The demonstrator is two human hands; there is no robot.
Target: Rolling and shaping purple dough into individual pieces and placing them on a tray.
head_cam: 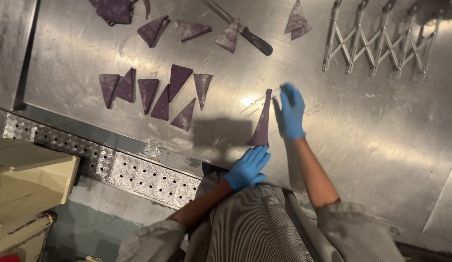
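A long, narrow purple dough triangle point(263, 121) lies on the steel table point(371, 126) right in front of me. My left hand point(248, 168), in a blue glove, rests flat at the table's near edge just below the triangle's wide end, fingers together. My right hand point(290, 110), also gloved in blue, is flat with fingers extended beside the triangle's right side, near its thin tip. Neither hand grips anything.
Several purple dough triangles point(160, 92) lie in a row to the left, more point(187, 30) farther back. A knife with a black handle point(245, 30) lies at the back. An expandable multi-wheel metal cutter point(381, 41) sits back right. A perforated metal floor strip point(138, 172) runs below.
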